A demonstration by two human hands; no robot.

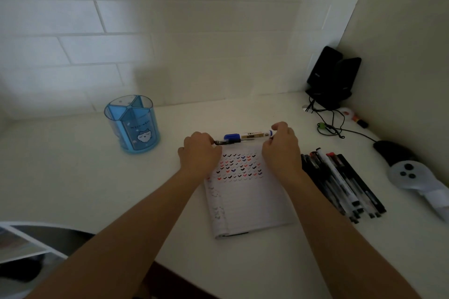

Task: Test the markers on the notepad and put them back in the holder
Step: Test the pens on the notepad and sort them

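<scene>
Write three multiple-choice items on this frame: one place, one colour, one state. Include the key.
1. Where does the holder stand relative to the notepad?
A. To its left
B. To its right
C. On top of it

2. What colour is the holder?
A. Red
B. Blue
C. Green

3. How is the marker kept?
A. Standing in the holder
B. Lying loose beside the notepad
C. Gripped at its ends by the left hand and right hand

Key:
1 A, the holder stands apart, left of the notepad.
2 B, its see-through walls and base are blue.
3 C, fingers of both hands curl round the marker's ends above the notepad's far edge.
</scene>
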